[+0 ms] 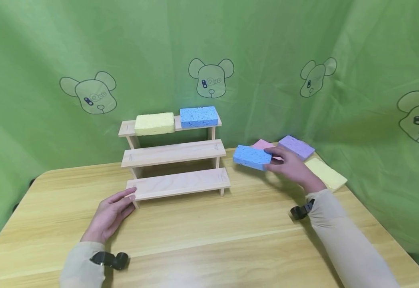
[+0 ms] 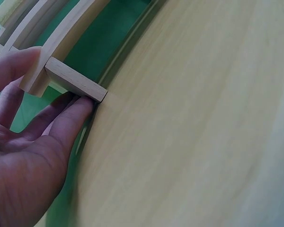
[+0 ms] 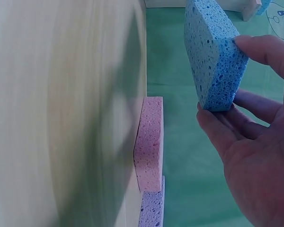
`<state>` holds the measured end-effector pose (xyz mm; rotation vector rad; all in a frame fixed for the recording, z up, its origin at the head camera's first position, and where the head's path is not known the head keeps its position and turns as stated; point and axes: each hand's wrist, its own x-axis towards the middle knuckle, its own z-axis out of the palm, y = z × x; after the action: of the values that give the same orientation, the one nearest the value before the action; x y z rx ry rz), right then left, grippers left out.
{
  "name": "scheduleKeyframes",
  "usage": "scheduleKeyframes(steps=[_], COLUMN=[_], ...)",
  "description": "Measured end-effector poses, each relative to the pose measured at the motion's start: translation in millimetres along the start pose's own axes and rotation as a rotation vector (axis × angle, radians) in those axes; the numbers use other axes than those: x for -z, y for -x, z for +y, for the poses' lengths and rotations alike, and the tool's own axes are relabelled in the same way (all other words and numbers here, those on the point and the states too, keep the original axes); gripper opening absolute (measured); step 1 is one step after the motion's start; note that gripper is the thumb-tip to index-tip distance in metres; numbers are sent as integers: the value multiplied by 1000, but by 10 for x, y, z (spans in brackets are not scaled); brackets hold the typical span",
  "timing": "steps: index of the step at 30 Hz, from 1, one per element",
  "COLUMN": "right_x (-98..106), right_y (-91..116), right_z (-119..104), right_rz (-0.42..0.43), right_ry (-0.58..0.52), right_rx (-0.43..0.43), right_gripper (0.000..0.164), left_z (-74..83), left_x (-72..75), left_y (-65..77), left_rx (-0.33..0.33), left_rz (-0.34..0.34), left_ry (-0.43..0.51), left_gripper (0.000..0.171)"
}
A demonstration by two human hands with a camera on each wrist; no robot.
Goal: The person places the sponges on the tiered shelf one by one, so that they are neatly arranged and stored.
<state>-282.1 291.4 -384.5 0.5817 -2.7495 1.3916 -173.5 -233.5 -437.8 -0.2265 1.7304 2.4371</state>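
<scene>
1. Held blue sponge: in the head view it hangs over the table, just right of the wooden rack, with its right end gripped by the right hand. It and that hand partly hide a pink sponge; a purple sponge lies beside that, and a yellow sponge sits partly behind the right wrist. On the rack's top step rest another yellow sponge and another blue sponge. The left hand grips the bottom step's left end. A green curtain stands behind.
2. Left wrist view: the left hand's fingers lie against the rack's end support and its thumb touches the step board, with the upper steps beyond.
3. Right wrist view: thumb and fingers pinch the held blue sponge, clear of the tabletop; the pink sponge and part of the purple one lie near it.
</scene>
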Motion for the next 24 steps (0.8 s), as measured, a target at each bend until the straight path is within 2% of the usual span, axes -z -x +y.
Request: scheduleKeyframes(steps=[10, 24], right_x=[54, 105], right_y=[72, 136], right_z=[-36, -131], right_rz=[5, 31], right_ry=[-65, -126], right_rx=[-5, 79], right_gripper=[62, 56], left_z=[10, 8], left_x=[-3, 8], left_y=[-4, -6], left_rx=[4, 2], left_rz=[8, 4], left_ry=[-2, -2], left_gripper=[22, 22])
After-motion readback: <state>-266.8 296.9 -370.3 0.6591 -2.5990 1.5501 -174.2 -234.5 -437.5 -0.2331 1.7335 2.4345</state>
